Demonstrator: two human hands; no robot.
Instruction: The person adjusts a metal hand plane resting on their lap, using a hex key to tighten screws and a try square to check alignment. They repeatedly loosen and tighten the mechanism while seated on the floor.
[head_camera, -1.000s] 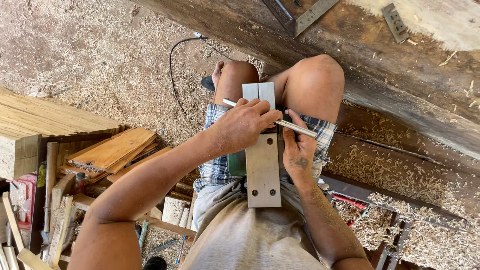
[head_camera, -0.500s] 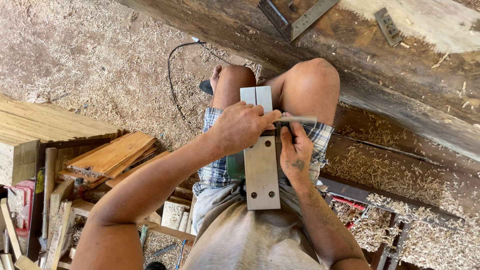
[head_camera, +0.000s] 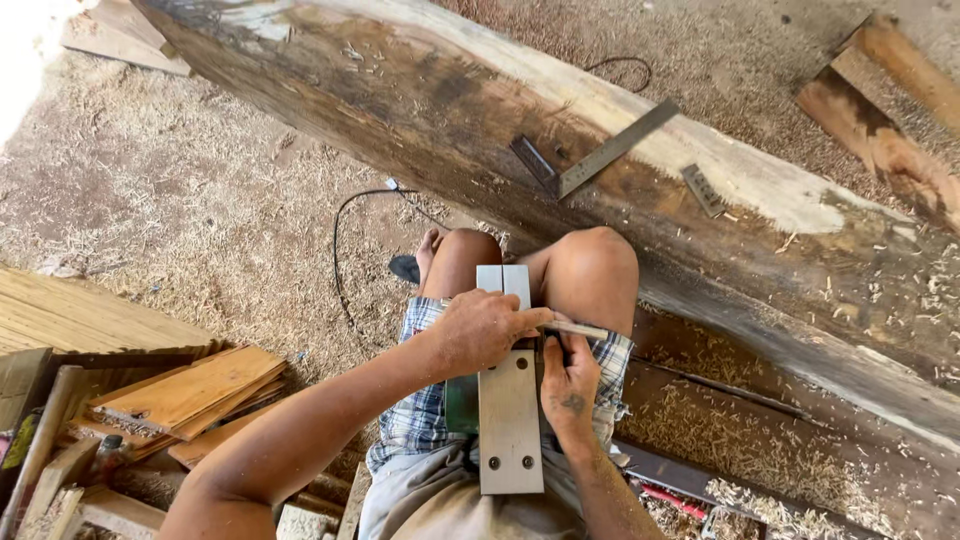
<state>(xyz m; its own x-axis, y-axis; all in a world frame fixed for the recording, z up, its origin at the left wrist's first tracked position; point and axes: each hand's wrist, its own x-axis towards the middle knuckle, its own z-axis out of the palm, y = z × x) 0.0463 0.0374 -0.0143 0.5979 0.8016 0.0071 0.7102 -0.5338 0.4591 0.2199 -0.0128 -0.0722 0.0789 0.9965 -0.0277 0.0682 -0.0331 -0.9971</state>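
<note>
Gripping a grey metal plate (head_camera: 509, 420) on the lap, left hand (head_camera: 484, 330) over it, right hand (head_camera: 568, 380) beside

Floor (head_camera: 200, 200): covered in sawdust. Large timber beam (head_camera: 450, 100) lies across it; steel square (head_camera: 600, 155) on beam; stacked boards (head_camera: 190, 390) at left.

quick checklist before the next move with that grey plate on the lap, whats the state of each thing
1. Left hand pressing on the grey plate: ok.
2. Right hand gripping the thin tool: ok.
3. Plate resting along the lap, between the knees: ok.
4. Tool tip contact with the plate: cannot tell, the left hand's fingers hide it.
5. Metal square lies on the beam, out of the way: ok.
</note>
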